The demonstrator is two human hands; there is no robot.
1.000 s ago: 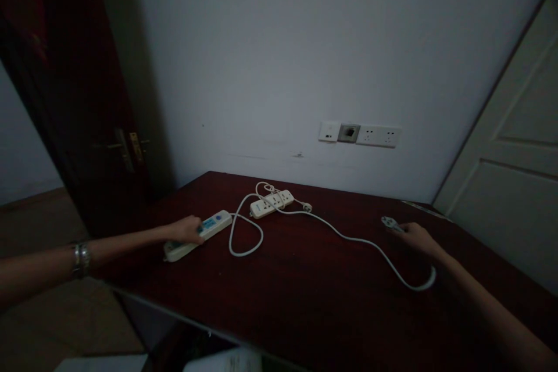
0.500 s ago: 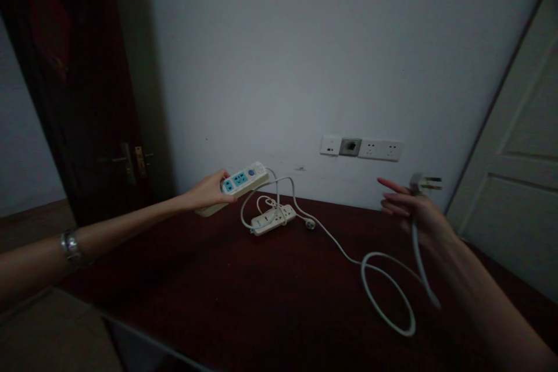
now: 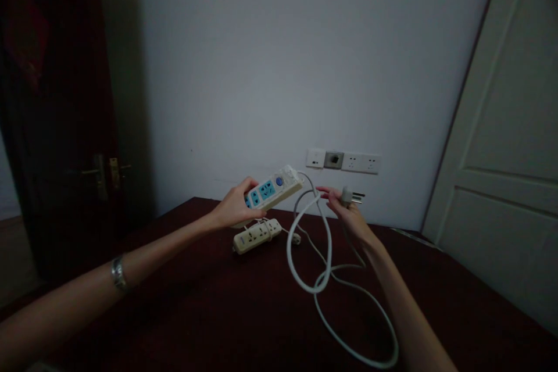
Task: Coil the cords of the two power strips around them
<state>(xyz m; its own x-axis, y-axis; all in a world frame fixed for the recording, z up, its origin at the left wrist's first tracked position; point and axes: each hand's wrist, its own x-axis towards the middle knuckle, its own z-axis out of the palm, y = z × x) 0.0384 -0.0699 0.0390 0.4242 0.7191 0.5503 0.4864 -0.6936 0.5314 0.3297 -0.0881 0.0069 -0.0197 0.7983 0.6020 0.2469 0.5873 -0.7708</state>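
My left hand point(image 3: 238, 206) is closed around a white power strip point(image 3: 283, 183) with blue sockets and a round blue button, held tilted above the table. From its far end a white cord point(image 3: 328, 232) hangs in large loops and runs over to my right hand point(image 3: 349, 218). That hand grips the cord's plug point(image 3: 347, 195), whose metal prongs point right, while its fingertips reach left to the looped cord. Beneath the held strip, a second, cream power strip point(image 3: 257, 236) lies on the table with its own cord wrapped round it and its plug point(image 3: 296, 239) beside it.
The dark red table point(image 3: 209, 302) stands against a pale wall point(image 3: 244, 70). Low on the wall is a row of sockets point(image 3: 360, 163). A dark door point(image 3: 56, 128) with a metal handle is at left, and a pale panelled door point(image 3: 501, 197) at right.
My right hand has moved left with the plug, close to the power strip's cord end. The cord has gathered into hanging loops between my hands. My left hand still holds the strip, and the view has shifted.
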